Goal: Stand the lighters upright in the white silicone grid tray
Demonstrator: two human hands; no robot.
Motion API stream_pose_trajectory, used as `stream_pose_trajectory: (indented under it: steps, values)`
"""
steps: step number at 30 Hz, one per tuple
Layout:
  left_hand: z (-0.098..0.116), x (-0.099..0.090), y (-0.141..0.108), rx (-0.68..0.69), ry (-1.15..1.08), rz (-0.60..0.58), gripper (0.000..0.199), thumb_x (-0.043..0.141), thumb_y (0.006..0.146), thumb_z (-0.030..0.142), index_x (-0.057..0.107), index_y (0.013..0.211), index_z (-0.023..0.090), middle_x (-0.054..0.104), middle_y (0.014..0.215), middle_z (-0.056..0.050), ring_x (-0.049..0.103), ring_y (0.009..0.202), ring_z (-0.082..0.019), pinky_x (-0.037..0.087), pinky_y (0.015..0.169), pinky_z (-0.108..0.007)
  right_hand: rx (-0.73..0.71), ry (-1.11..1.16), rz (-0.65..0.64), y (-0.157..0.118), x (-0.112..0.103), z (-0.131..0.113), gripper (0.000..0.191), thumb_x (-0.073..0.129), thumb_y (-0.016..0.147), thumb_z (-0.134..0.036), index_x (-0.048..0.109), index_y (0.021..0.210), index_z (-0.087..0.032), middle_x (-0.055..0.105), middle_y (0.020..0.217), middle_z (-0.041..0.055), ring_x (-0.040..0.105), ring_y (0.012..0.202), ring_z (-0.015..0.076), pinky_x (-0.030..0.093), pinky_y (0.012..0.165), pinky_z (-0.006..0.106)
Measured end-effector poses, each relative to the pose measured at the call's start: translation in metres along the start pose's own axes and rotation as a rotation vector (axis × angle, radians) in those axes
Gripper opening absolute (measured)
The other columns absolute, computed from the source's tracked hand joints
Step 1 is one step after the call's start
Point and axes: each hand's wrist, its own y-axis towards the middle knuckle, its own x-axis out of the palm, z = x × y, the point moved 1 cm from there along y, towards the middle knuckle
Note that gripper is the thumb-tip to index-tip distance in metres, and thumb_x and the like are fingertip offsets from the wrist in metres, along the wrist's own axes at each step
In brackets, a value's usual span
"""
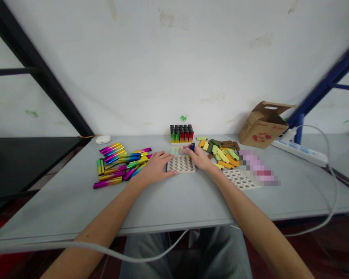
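A white tray [180, 164] with rows of round holes lay near the middle of the grey desk [189, 205], and everything else could be placed around it. The person's left hand [155, 167] rested open and slack against the tray's left side, its fingers spread and not gripping anything. The right hand [199, 158] sat at the tray's far right corner, its fingers closed around a dark blue lighter [192, 147] held upright.

Left of the tray lay a loose heap of shiny, rainbow-coloured lighter bodies [119, 164], the nearest just beside the left hand. Straight behind the tray stood a block of upright lighters [182, 133] in tight rows, black at the top and banded red, yellow and green below. Behind and to the right of the tray was a scattered pile of matte lighter bodies [219, 154] in yellow, green, orange and brown.

A second holed tray [241, 179] lay to the right, next to a pinkish patch [258, 167] too blurred to make out. Farther right stood an open cardboard box [263, 124], with a white power strip [299, 152] and its pale cable [334, 193] beyond. Well left of the tray, at the desk's back edge, sat a small white oval case [103, 139].
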Motion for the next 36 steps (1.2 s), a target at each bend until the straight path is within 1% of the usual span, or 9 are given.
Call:
stream_pose_trajectory:
  steps: [3, 10, 16, 20, 24, 27, 29, 33, 36]
  values:
    - [0.000, 0.001, 0.000, -0.011, 0.001, -0.009, 0.065, 0.061, 0.079, 0.060, 0.057, 0.129, 0.019, 0.060, 0.130, -0.012, 0.046, 0.126, -0.034, 0.034, 0.109, -0.050, 0.012, 0.029, -0.003, 0.002, 0.000, 0.004, 0.021, 0.047, 0.088, -0.036, 0.058, 0.093, -0.018, 0.067, 0.093, 0.0054, 0.059, 0.089, 0.0197, 0.045, 0.089, 0.034]
    - [-0.003, 0.003, 0.000, -0.008, -0.008, 0.008, 0.069, 0.060, 0.078, 0.063, 0.056, 0.131, 0.018, 0.060, 0.131, -0.012, 0.045, 0.127, -0.034, 0.033, 0.109, -0.051, 0.087, -0.048, -0.044, 0.010, 0.000, 0.007, 0.023, 0.050, 0.088, -0.035, 0.062, 0.086, -0.015, 0.067, 0.083, 0.0056, 0.059, 0.077, 0.0193, 0.047, 0.080, 0.034]
    - [-0.005, 0.005, -0.001, 0.000, 0.002, 0.012, 0.069, 0.060, 0.079, 0.063, 0.055, 0.131, 0.018, 0.060, 0.131, -0.011, 0.045, 0.127, -0.034, 0.033, 0.109, -0.050, 0.022, 0.104, -0.143, 0.011, -0.003, 0.011, 0.025, 0.050, 0.088, -0.035, 0.065, 0.090, -0.015, 0.070, 0.090, 0.0050, 0.062, 0.088, 0.0197, 0.046, 0.088, 0.034]
    - [-0.005, 0.005, 0.000, 0.009, 0.000, 0.015, 0.069, 0.061, 0.079, 0.062, 0.056, 0.130, 0.017, 0.060, 0.130, -0.012, 0.046, 0.126, -0.034, 0.034, 0.109, -0.049, -0.003, 0.138, -0.167, 0.010, -0.007, 0.008, 0.031, 0.050, 0.087, -0.041, 0.066, 0.093, -0.015, 0.071, 0.094, 0.0064, 0.063, 0.091, 0.0218, 0.046, 0.091, 0.038]
    - [-0.004, 0.004, 0.000, 0.002, -0.005, 0.019, 0.069, 0.063, 0.077, 0.061, 0.057, 0.128, 0.014, 0.061, 0.128, -0.014, 0.046, 0.125, -0.036, 0.034, 0.108, -0.052, -0.002, 0.201, -0.049, 0.009, -0.013, -0.004, 0.034, 0.055, 0.084, -0.046, 0.067, 0.090, -0.015, 0.072, 0.091, 0.0080, 0.064, 0.089, 0.0228, 0.048, 0.088, 0.038]
    - [-0.001, 0.002, 0.001, 0.016, 0.009, 0.064, 0.073, 0.067, 0.072, 0.064, 0.059, 0.125, 0.015, 0.061, 0.124, -0.016, 0.048, 0.123, -0.036, 0.034, 0.107, -0.054, 0.069, 0.265, 0.098, 0.008, -0.018, -0.012, 0.038, 0.059, 0.080, -0.053, 0.065, 0.082, -0.016, 0.070, 0.076, 0.0071, 0.064, 0.077, 0.0208, 0.050, 0.077, 0.034]
    - [0.001, 0.000, 0.001, 0.031, 0.025, 0.114, 0.078, 0.071, 0.067, 0.064, 0.057, 0.126, 0.015, 0.059, 0.124, -0.016, 0.049, 0.121, -0.036, 0.036, 0.105, -0.052, 0.142, 0.355, 0.167, 0.007, -0.021, -0.016, 0.039, 0.061, 0.077, -0.056, 0.062, 0.081, -0.017, 0.064, 0.063, 0.0021, 0.060, 0.065, 0.0169, 0.050, 0.069, 0.031]
    - [0.007, -0.006, 0.002, 0.027, 0.061, 0.197, 0.087, 0.079, 0.062, 0.056, 0.050, 0.133, 0.015, 0.054, 0.127, -0.017, 0.049, 0.119, -0.035, 0.038, 0.105, -0.049, 0.328, 0.653, 0.216, 0.009, -0.025, -0.016, 0.033, 0.057, 0.078, -0.052, 0.057, 0.084, -0.019, 0.047, 0.054, -0.0064, 0.049, 0.050, 0.0107, 0.047, 0.059, 0.026]
    - [0.009, -0.010, 0.002, 0.034, 0.075, 0.203, 0.086, 0.081, 0.062, 0.051, 0.049, 0.134, 0.016, 0.053, 0.126, -0.016, 0.048, 0.118, -0.035, 0.038, 0.104, -0.049, 0.368, 0.828, 0.210, 0.010, -0.030, -0.014, 0.031, 0.046, 0.083, -0.046, 0.059, 0.092, -0.019, 0.050, 0.060, -0.0048, 0.049, 0.052, 0.0103, 0.048, 0.059, 0.025]
